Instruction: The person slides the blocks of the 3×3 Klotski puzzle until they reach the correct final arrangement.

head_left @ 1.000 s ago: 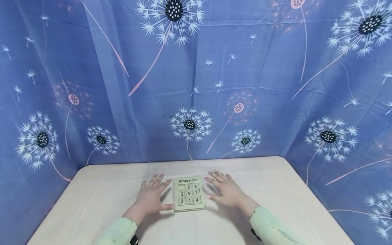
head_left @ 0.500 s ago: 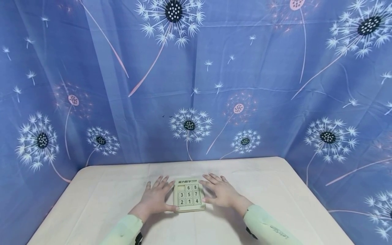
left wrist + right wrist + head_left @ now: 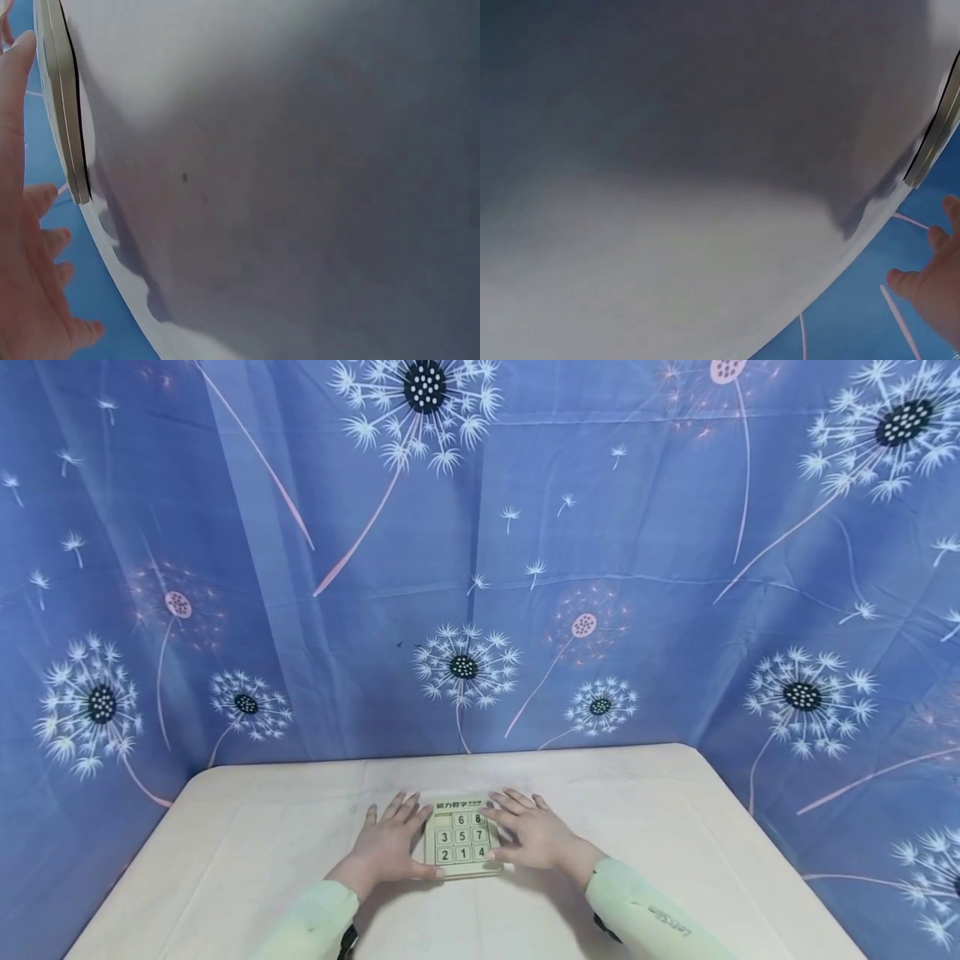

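A pale green sliding number puzzle [image 3: 462, 837] lies flat on the table between my hands. Its tiles read 6, 8 in the top row, then 3, 5, 7, then 2, 1, 4; the top left slot is vacant. My left hand [image 3: 390, 843] is at the left side, fingers spread, thumb over the lower left corner. From the right, my right hand [image 3: 534, 837] reaches over the board's edge with straight fingers. Whether the fingertips touch the board is unclear. In the left wrist view the puzzle's edge [image 3: 69, 120] appears beside my thumb; the right wrist view shows its edge [image 3: 936, 135] too.
A cream cloth covers the table [image 3: 262, 835], which has rounded far corners. Behind it and at both sides hangs a blue curtain [image 3: 360, 677] printed with dandelions. Pale green sleeves [image 3: 311, 918] cover my forearms.
Both hands have moved inward, from beside the puzzle to its edges, with the left thumb and right fingers now over the board. The puzzle and its tiles look the same.
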Motion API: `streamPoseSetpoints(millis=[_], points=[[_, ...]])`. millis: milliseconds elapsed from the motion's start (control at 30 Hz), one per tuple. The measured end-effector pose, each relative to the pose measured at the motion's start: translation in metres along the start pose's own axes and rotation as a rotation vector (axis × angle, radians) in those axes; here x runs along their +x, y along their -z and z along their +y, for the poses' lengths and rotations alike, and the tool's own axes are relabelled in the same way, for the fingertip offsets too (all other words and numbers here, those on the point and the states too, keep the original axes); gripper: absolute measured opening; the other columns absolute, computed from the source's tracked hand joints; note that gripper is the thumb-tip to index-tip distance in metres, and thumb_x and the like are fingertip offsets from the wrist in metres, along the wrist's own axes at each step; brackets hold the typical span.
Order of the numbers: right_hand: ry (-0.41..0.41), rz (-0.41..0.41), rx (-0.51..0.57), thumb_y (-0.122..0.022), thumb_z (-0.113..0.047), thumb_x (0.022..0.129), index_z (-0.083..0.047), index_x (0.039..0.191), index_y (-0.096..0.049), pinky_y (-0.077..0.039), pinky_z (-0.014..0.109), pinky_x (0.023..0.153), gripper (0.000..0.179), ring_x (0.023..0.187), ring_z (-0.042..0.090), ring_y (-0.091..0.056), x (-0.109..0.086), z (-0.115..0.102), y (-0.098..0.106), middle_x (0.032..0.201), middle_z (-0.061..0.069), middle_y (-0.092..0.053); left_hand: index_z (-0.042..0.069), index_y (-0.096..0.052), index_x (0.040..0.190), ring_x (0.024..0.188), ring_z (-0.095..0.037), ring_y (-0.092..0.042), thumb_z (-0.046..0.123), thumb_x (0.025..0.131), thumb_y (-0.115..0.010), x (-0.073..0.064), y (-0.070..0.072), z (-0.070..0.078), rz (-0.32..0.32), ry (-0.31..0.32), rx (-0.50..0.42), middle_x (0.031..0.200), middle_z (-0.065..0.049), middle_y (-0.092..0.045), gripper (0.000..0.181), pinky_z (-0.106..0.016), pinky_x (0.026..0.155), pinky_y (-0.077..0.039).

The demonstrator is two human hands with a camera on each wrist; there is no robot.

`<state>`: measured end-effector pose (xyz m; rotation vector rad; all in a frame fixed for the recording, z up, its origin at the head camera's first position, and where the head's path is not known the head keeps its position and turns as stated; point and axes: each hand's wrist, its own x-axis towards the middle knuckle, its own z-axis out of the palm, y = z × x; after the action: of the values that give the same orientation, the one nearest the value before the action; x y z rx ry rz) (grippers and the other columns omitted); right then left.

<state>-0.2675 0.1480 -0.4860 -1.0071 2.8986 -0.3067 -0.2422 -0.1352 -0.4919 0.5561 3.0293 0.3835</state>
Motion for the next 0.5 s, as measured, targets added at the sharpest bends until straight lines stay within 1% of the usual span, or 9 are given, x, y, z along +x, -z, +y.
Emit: streamPoseSetpoints(millis=[267,500], points=[[0.001,-0.022,-0.003,-0.056,-0.067,0.094,-0.024,0.157,-0.042,-0.026,0.073,0.122,0.078,0.156,0.040,-0.030,0.0032,-0.0003,-0.0038,0.168,0.009,-0.035,0.012,-0.044,0.155,0.157,-0.041,-0.026,0.075,0.067,-0.079,0.0048,0.0010,0.0031,-0.024,0.005,0.004,0.167,-0.017,-0.034,0.114,-0.075,0.122,-0.023],[-0.006,-0.045,0.006,-0.056,-0.068,0.093,-0.025,0.157,-0.042,-0.025,0.073,0.122,0.079,0.157,0.039,-0.029,0.0050,-0.0017,-0.0058,0.168,0.008,-0.034,0.012,-0.044,0.155,0.158,-0.040,-0.026,0.074,0.067,-0.080,0.0054,0.0022,0.0057,-0.051,0.020,0.007,0.167,-0.017,-0.034,0.114,-0.073,0.122,-0.024]])
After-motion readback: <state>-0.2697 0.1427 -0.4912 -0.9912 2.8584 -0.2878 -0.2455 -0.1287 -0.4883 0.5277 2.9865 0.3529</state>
